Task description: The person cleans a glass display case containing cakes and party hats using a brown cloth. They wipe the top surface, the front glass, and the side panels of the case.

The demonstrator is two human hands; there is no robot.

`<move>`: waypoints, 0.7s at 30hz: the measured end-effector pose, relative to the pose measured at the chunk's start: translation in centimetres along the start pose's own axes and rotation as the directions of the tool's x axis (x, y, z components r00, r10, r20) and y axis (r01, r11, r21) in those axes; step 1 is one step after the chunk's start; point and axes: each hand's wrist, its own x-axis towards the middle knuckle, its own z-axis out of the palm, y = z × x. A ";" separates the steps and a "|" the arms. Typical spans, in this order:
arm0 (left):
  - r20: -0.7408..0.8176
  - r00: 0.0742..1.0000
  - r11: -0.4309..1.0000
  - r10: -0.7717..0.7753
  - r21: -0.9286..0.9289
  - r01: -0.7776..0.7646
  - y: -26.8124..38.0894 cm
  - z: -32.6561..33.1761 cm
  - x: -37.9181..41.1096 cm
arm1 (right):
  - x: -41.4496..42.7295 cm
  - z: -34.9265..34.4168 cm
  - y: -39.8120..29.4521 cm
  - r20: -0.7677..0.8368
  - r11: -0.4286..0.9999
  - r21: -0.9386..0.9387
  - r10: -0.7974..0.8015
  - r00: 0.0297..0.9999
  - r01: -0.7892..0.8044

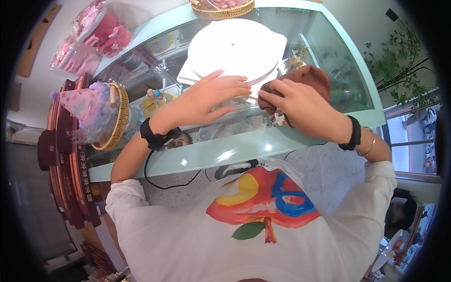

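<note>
A white round cake turntable [234, 46] rests on a white square board [186, 73] atop the glass display case [243, 148]. My left hand [206, 98] is at the turntable's near edge, palm down, fingers apart, holding nothing. Its upper fingers overlap the rim; whether they touch it is unclear. To the right, my right hand [299, 105] grips a brown cloth [313, 79], bunched under the fingers. The cloth lies beside the turntable's near right side, and its underside is hidden.
At the left end stands a wicker basket [121, 120] with party hats. Another wicker basket [223, 13] sits behind the turntable. Dark red boxes [79, 158] are stacked on the left. A black cable [169, 188] hangs below the case's near edge. Leafy branches [398, 60] reach in at right.
</note>
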 end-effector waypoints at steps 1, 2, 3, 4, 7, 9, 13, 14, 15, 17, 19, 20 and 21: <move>-0.033 0.999 0.995 -0.014 -0.103 0.011 -0.9 -0.5 -0.3 | 0.2 -0.5 -0.1 -0.004 1.000 0.013 -0.005 1.000 0.005; -0.063 0.997 0.978 -0.032 -0.205 0.018 -1.9 -1.1 -0.6 | 0.7 -1.6 -0.5 -0.053 0.999 0.044 0.000 0.999 0.002; -0.093 0.994 0.951 -0.058 -0.309 0.027 -2.6 -1.5 -0.8 | 1.3 -1.3 -0.8 -0.112 0.998 0.032 -0.043 0.993 0.047; -0.133 0.982 0.979 -0.130 -0.174 0.106 -3.0 -1.9 -0.9 | 2.0 -1.0 -1.0 -0.167 0.996 0.023 -0.081 0.983 0.086; -0.112 0.980 0.960 -0.164 0.209 0.185 -5.3 -1.5 -1.4 | 3.8 1.5 -0.7 -0.156 0.988 0.005 -0.155 0.976 0.157; -0.112 0.982 0.961 -0.152 0.216 0.173 -5.8 -1.2 -1.7 | 4.4 3.0 0.1 -0.174 0.985 0.012 -0.167 0.971 0.172; -0.132 0.977 0.944 -0.166 0.265 0.196 -5.9 -0.8 -1.8 | 1.7 0.2 3.7 -0.067 0.982 0.109 0.164 0.984 -0.156; -0.144 0.981 0.950 -0.130 0.266 0.165 -6.3 -0.5 -1.7 | 0.9 -0.6 5.0 0.033 0.963 0.024 0.269 0.963 -0.269; -0.149 0.980 0.949 -0.130 0.267 0.166 -6.4 -0.5 -1.8 | 1.2 -1.3 5.5 0.119 0.929 -0.064 0.369 0.922 -0.363; -0.159 0.979 0.949 -0.125 0.270 0.165 -6.5 -0.4 -2.1 | 1.4 -1.6 3.7 0.038 0.973 -0.057 0.225 0.974 -0.223; -0.177 0.978 0.944 -0.108 0.289 0.157 -6.4 -0.4 -1.9 | 2.7 -1.5 0.0 -0.034 0.998 0.029 0.060 0.998 -0.059; -0.182 0.978 0.943 -0.099 0.297 0.151 -6.3 -0.3 -1.9 | 3.5 -0.5 -0.7 -0.025 1.000 0.006 -0.005 1.000 0.005; -0.182 0.978 0.939 -0.104 0.305 0.157 -6.2 -0.3 -2.0 | 4.7 1.1 -1.0 -0.174 0.990 0.008 -0.136 0.975 0.140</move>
